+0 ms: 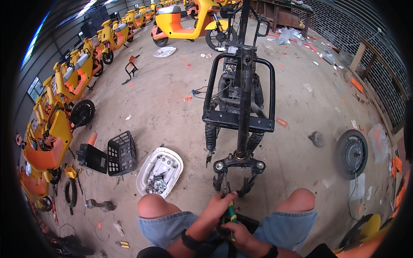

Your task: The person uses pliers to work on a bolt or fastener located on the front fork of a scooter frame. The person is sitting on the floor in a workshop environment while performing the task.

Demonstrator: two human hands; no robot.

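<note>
Between my knees, my left hand [218,205] is closed round a hand tool with a green and yellow handle [232,211]. Just below, my right hand [241,234] has its fingers curled at the tool's lower end. A narrow metal piece [226,185] sticks up past my left fingers; whether it belongs to the tool cannot be made out. Right ahead stands a stripped black scooter frame [238,122], its fork clamp [239,164] facing me. The fork's lower ends hang close to my left hand. My palms and inner fingers are hidden.
A white tub [140,179] of nuts and small metal parts sits left, beside a black crate [121,153]. A power tool [100,205] and pliers [122,244] lie on the floor. At right lies a wheel [352,153]. Yellow scooters [77,77] line the left; litter is scattered about.
</note>
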